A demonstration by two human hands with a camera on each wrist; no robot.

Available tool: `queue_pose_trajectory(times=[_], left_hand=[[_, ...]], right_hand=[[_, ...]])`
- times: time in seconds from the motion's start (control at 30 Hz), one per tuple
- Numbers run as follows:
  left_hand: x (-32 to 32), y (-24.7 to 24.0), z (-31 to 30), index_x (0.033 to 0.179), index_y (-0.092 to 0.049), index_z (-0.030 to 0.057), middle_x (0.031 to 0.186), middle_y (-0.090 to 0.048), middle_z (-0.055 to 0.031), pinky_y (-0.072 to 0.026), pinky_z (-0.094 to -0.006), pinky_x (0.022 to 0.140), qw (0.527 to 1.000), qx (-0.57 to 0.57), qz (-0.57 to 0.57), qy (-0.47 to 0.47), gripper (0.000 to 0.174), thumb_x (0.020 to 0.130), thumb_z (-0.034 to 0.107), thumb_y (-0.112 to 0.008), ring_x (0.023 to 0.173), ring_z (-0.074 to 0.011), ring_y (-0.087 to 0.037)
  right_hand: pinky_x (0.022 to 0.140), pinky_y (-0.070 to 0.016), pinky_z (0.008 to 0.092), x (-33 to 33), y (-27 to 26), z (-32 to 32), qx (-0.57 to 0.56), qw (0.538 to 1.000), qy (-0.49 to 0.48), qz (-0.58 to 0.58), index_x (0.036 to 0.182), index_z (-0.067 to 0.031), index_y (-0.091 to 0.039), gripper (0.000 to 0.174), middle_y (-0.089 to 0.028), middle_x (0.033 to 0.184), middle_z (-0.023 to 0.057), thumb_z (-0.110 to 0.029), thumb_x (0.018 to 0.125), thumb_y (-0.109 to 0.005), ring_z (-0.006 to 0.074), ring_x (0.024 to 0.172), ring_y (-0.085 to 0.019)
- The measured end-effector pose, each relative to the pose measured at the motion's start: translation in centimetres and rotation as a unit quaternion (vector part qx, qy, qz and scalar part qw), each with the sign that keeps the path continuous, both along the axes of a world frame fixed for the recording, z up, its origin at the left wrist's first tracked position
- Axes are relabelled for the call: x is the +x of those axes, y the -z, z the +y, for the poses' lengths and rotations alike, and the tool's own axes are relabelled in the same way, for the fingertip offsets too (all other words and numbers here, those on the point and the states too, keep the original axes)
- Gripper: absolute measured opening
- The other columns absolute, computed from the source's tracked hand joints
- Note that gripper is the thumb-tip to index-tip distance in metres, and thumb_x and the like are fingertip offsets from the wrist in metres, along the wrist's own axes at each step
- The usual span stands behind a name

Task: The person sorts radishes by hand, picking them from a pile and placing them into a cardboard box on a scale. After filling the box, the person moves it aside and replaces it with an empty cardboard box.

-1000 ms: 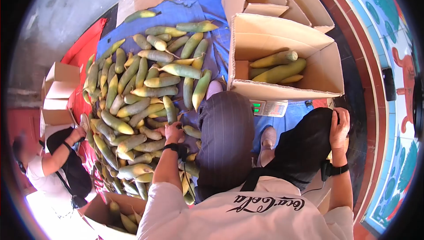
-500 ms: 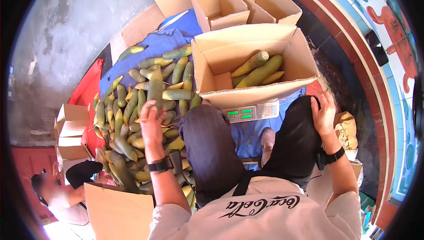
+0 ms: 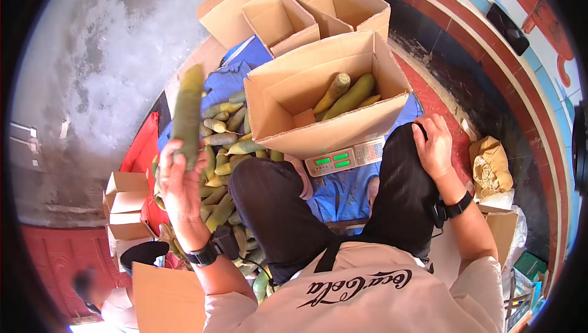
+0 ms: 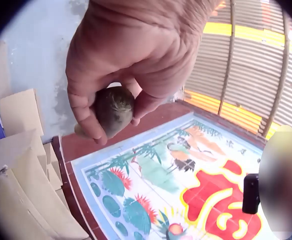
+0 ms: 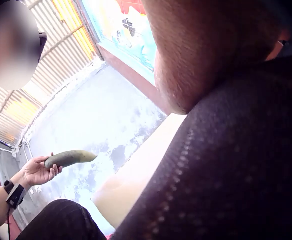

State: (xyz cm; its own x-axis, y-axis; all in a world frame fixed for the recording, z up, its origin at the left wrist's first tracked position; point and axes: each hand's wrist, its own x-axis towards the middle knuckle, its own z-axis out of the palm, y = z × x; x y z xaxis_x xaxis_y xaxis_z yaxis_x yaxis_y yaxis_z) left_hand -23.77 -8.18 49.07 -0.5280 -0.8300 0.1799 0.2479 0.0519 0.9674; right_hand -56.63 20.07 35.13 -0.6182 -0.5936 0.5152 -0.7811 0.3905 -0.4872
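Observation:
My left hand (image 3: 180,189) grips a long green radish (image 3: 188,112) near one end and holds it up over the pile of radishes (image 3: 223,143), its yellowish tip pointing away. In the left wrist view, the fingers and thumb close round the radish's blunt dark end (image 4: 114,110). The right wrist view shows this radish (image 5: 71,158) from the side, slightly curved. My right hand (image 3: 436,146) rests on the right knee with relaxed fingers and holds nothing. Ahead, an open cardboard box (image 3: 306,137) contains several radishes (image 3: 350,97) and stands on a digital scale (image 3: 346,157) with lit green displays.
Other open cardboard boxes (image 3: 278,21) stand beyond the box on the scale. A blue sheet (image 3: 337,201) lies beneath the scale. At the left sits another person (image 3: 116,305), beside a box flap (image 3: 165,296). A brown bag (image 3: 490,164) is at the right.
The left hand has picked a radish from the pile and raised it up and to the left. The head view has turned. The right hand stays on the knee.

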Motion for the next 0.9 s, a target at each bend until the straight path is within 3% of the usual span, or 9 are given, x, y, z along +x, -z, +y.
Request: queue_pose_trajectory(times=[0.2, 0.33, 0.37, 0.43, 0.47, 0.53, 0.67, 0.73, 0.9], left_hand=[[-8.3, 0.7, -0.1, 0.116, -0.055, 0.0059, 0.109, -0.059, -0.0102, -0.0510, -0.0290, 0.074, 0.958, 0.016, -0.239, 0.157, 0.024, 0.095, 0.016, -0.051, 0.085, -0.0202, -0.063], [-15.5, 3.5, -0.5, 0.115, -0.058, 0.0091, 0.100, -0.060, -0.0040, -0.0510, -0.0270, 0.062, 0.869, 0.000, -0.423, 0.258, 0.025, 0.095, 0.022, -0.051, 0.073, -0.0157, -0.063], [-17.2, 4.3, -0.5, 0.115, -0.058, 0.0091, 0.100, -0.060, -0.0040, -0.0510, -0.0270, 0.062, 0.868, -0.002, -0.422, 0.262, 0.025, 0.095, 0.022, -0.051, 0.073, -0.0157, -0.063], [-20.2, 5.7, -0.4, 0.117, -0.058, 0.0096, 0.097, -0.060, -0.0046, -0.0511, -0.0275, 0.059, 0.763, -0.097, -0.564, 0.302, 0.026, 0.095, 0.022, -0.050, 0.070, -0.0148, -0.062], [-21.2, 6.1, -0.2, 0.117, -0.058, 0.0096, 0.097, -0.060, -0.0046, -0.0511, -0.0275, 0.059, 0.763, -0.098, -0.562, 0.305, 0.026, 0.095, 0.022, -0.050, 0.070, -0.0148, -0.062], [-22.7, 6.8, -0.1, 0.124, -0.055, 0.0115, 0.101, -0.060, -0.0072, -0.0524, -0.0287, 0.065, 0.716, -0.113, -0.618, 0.304, 0.031, 0.095, 0.023, -0.050, 0.074, -0.0162, -0.062], [-23.4, 9.2, -0.6, 0.132, -0.050, 0.0114, 0.109, -0.059, -0.0106, -0.0525, -0.0307, 0.073, 0.757, -0.109, -0.549, 0.337, 0.038, 0.095, 0.023, -0.049, 0.083, -0.0192, -0.062], [-22.8, 7.9, -0.1, 0.137, -0.044, 0.0099, 0.120, -0.057, -0.0136, -0.0512, -0.0325, 0.079, 0.834, -0.042, -0.469, 0.288, 0.044, 0.095, 0.022, -0.050, 0.093, -0.0225, -0.062], [-17.2, 3.5, -0.3, 0.120, -0.058, 0.0021, 0.109, -0.065, -0.0115, -0.0488, -0.0302, 0.084, 0.898, -0.114, -0.360, 0.228, 0.033, 0.095, 0.023, -0.052, 0.098, -0.0175, -0.063]], right_hand=[[0.076, -0.0470, 0.0397, 0.2, -0.2, 0.2, -0.018, 1.000, -0.003, 0.006, 0.085, -0.0030, -0.063, 0.010, -0.060, 0.087, 0.0112, -0.009, 0.078, -0.067, 0.0316, 0.083, -0.057], [0.075, -0.0466, 0.0406, 0.2, 0.2, 0.5, -0.020, 1.000, 0.005, 0.002, 0.083, -0.0035, -0.062, 0.010, -0.060, 0.086, 0.0109, -0.011, 0.078, -0.066, 0.0316, 0.082, -0.057], [0.074, -0.0466, 0.0406, 0.2, 0.2, 0.6, -0.021, 1.000, 0.008, -0.002, 0.082, -0.0040, -0.062, 0.009, -0.060, 0.086, 0.0109, -0.011, 0.079, -0.066, 0.0320, 0.081, -0.057], [0.074, -0.0465, 0.0405, 0.2, 0.3, 0.7, -0.021, 1.000, 0.010, -0.001, 0.082, -0.0043, -0.062, 0.008, -0.060, 0.085, 0.0108, -0.010, 0.079, -0.066, 0.0321, 0.081, -0.057], [0.074, -0.0465, 0.0404, 0.0, 0.3, 0.7, -0.022, 1.000, 0.007, 0.000, 0.082, -0.0046, -0.062, 0.007, -0.059, 0.085, 0.0106, -0.010, 0.079, -0.066, 0.0323, 0.081, -0.056], [0.074, -0.0465, 0.0403, 0.0, 0.2, 0.8, -0.018, 1.000, 0.007, -0.004, 0.082, -0.0049, -0.062, 0.007, -0.060, 0.086, 0.0103, -0.010, 0.079, -0.065, 0.0322, 0.081, -0.056], [0.074, -0.0467, 0.0399, 0.0, 0.4, 0.6, -0.023, 1.000, 0.003, -0.004, 0.082, -0.0046, -0.062, 0.007, -0.060, 0.086, 0.0100, -0.009, 0.078, -0.066, 0.0314, 0.081, -0.057], [0.074, -0.0469, 0.0398, 0.0, 0.4, 0.3, -0.029, 1.000, -0.002, -0.002, 0.082, -0.0044, -0.062, 0.007, -0.060, 0.086, 0.0101, -0.009, 0.078, -0.066, 0.0311, 0.081, -0.057], [0.075, -0.0473, 0.0399, 0.0, 0.0, 0.3, -0.028, 1.000, -0.004, -0.006, 0.082, -0.0029, -0.062, 0.007, -0.061, 0.086, 0.0109, -0.006, 0.077, -0.066, 0.0317, 0.082, -0.058]])
